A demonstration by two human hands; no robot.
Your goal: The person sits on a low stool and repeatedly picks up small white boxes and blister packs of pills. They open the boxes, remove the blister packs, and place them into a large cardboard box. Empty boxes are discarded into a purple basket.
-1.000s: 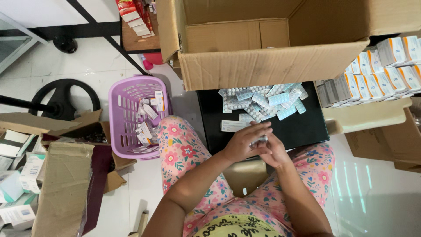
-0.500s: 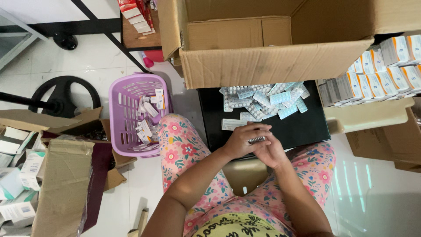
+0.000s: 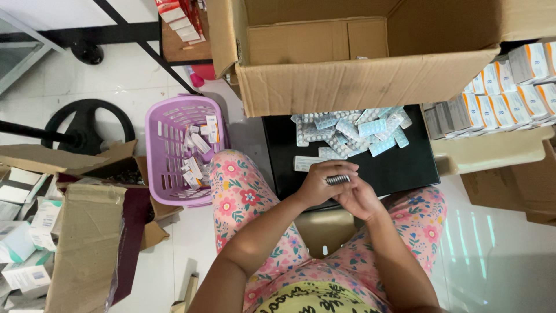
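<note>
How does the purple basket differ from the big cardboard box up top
The purple basket is slotted plastic standing on the floor beside the person's knee; the cardboard box is solid brown card with its flaps spread, set beyond the black tray. The basket is much smaller than the box. The basket holds small packets; the box's inside shows almost nothing. Both are open at the top.

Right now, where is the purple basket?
In the head view, the purple basket sits on the floor left of the person's knee, beside the black tray.
</note>
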